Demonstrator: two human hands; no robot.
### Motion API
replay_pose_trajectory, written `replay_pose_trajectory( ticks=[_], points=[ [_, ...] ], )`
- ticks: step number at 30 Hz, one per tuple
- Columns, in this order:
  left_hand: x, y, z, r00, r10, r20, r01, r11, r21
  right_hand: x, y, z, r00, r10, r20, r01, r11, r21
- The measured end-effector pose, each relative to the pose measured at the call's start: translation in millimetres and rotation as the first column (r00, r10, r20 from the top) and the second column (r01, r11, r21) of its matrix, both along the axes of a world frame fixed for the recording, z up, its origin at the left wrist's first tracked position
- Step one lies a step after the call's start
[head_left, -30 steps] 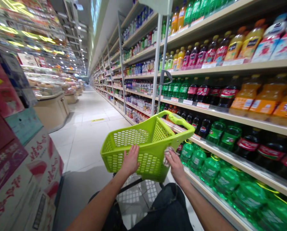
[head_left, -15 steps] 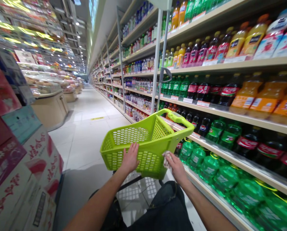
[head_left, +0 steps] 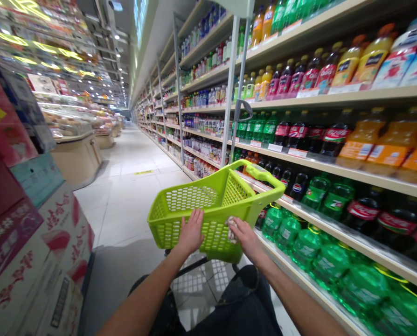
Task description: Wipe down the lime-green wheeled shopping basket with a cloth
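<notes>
A lime-green shopping cart (head_left: 217,233) with a perforated plastic basket stands just in front of my knees, its handle toward the shelves. My left hand (head_left: 191,232) lies on the near side of the basket, fingers stretched up to the rim. Nothing is in that hand. Closer to the handle end, my right hand (head_left: 245,238) is closed around a crumpled whitish cloth (head_left: 232,230). The cloth is pressed against the outer side wall of the basket. The inside of the basket that shows is bare green plastic.
Long shelves (head_left: 320,161) of drink bottles run along the right, with large green bottles (head_left: 334,259) on the lowest level. Stacked cartons (head_left: 54,242) stand close on the left. A tiled aisle (head_left: 124,186) leads away past rounded display counters (head_left: 77,158).
My right hand has moved left with the cloth along the basket's side, away from the handle end. My left hand stays at the same spot on the basket. The view has shifted slightly.
</notes>
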State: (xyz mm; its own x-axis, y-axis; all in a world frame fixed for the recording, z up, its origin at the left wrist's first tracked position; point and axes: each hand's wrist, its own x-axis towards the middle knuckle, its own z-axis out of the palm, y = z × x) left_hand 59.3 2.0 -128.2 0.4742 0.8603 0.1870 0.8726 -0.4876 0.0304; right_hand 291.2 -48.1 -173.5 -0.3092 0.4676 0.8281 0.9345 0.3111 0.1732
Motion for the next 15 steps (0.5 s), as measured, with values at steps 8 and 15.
replay_pose_trajectory(
  ticks=[8, 15],
  points=[
    [-2, 1, -7.7, 1.0, 0.0, -0.003, 0.0, 0.999, 0.033, 12, 14, 49.8, 0.979, -0.022, -0.205, 0.046, 0.992, 0.114],
    [-16, 3, -7.1, 1.0, -0.029, 0.004, 0.029, 0.999, 0.017, -23, 10, -19.9, 0.994, 0.114, 0.003, -0.113, 0.993, -0.045]
  ],
)
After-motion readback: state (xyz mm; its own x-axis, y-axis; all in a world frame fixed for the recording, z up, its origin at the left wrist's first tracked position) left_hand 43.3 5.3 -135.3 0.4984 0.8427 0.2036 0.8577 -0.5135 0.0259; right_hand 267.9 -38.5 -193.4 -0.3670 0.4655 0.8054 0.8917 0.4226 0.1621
